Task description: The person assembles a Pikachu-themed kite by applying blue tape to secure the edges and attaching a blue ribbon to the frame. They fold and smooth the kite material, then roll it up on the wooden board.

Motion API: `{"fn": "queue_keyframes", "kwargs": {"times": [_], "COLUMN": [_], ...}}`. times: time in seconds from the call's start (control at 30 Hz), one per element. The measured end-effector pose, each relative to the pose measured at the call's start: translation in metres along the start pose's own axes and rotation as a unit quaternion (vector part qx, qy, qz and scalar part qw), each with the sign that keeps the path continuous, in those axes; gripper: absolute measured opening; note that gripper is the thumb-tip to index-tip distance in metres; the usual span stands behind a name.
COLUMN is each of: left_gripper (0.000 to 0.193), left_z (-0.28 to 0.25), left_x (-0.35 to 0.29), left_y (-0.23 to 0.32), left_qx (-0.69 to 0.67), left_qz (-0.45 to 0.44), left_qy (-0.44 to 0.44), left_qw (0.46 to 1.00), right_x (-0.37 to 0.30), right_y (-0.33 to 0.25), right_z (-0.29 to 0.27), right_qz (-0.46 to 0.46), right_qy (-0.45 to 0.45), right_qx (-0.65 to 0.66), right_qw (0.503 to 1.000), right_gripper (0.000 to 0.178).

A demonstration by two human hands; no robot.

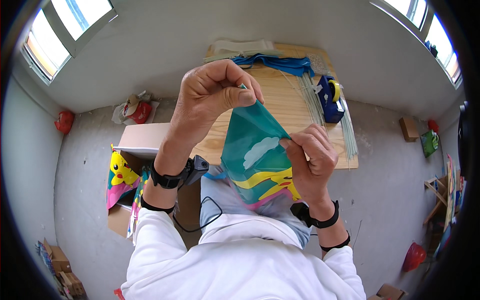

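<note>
1. Looking down through the head camera, I saw the teal printed plastic sheet with a white cloud and yellow and pink bands [255,160] stretched in the air between both hands, above the lap and in front of the pale wooden bench [280,107].
2. The left hand [212,97] was clamped on the sheet's top tip, thumb and fingers pressed together over it, held higher and farther from the body.
3. The right hand [312,162] pinched the sheet's right edge, lower down and nearer the body, fingers closed on the film.
4. From the left hand the sheet ran down and toward me, widening as it went; its long axis lay roughly from the upper tip to the lower hem near the knees.
5. The film looked thin, glossy and slightly see-through, taut along the edge between the two grips and slack below.
6. On the bench beyond lay folded blue sheets [275,63], a bundle of thin pale sticks [312,100] and a blue tape dispenser with a yellow roll [330,97], all well apart from the hands.
</note>
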State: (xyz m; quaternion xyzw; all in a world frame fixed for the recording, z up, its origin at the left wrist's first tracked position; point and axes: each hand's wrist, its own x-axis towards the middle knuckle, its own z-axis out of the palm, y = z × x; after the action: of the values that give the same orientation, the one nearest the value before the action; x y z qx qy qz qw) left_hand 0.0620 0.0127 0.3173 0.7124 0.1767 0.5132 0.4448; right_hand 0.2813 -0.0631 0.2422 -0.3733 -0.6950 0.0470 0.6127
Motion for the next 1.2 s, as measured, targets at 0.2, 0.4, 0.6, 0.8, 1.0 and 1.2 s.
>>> {"fn": "queue_keyframes", "kwargs": {"times": [0.2, 0.4, 0.6, 0.8, 1.0, 1.2], "left_gripper": [0.01, 0.006, 0.005, 0.007, 0.011, 0.016], "left_z": [-0.001, -0.003, 0.007, 0.007, 0.01, 0.007], "left_x": [-0.006, -0.012, -0.013, -0.018, -0.028, -0.04], "left_y": [0.001, 0.002, 0.001, 0.003, 0.006, 0.003], "left_qx": [-0.016, -0.038, 0.002, 0.014, -0.063, -0.032], "left_qz": [-0.012, 0.019, 0.074, 0.079, -0.019, -0.06], "left_qy": [0.001, 0.034, -0.018, -0.009, 0.019, 0.047], "left_qw": [1.0, 0.999, 0.997, 0.997, 0.998, 0.997], "right_x": [-0.004, -0.01, 0.014, 0.023, 0.019, 0.02], "right_y": [0.0, -0.002, -0.007, -0.022, -0.025, -0.031], "right_z": [0.001, -0.005, 0.001, 0.012, 0.02, 0.027], "right_qz": [0.013, 0.202, 0.063, -0.013, -0.051, -0.053], "right_qy": [-0.003, -0.084, -0.062, -0.043, -0.023, -0.022], "right_qx": [-0.007, 0.162, 0.136, 0.075, 0.031, 0.016], "right_qw": [1.0, 0.962, 0.987, 0.996, 0.998, 0.998], "right_gripper": [0.011, 0.025, 0.023, 0.016, 0.016, 0.011]}}
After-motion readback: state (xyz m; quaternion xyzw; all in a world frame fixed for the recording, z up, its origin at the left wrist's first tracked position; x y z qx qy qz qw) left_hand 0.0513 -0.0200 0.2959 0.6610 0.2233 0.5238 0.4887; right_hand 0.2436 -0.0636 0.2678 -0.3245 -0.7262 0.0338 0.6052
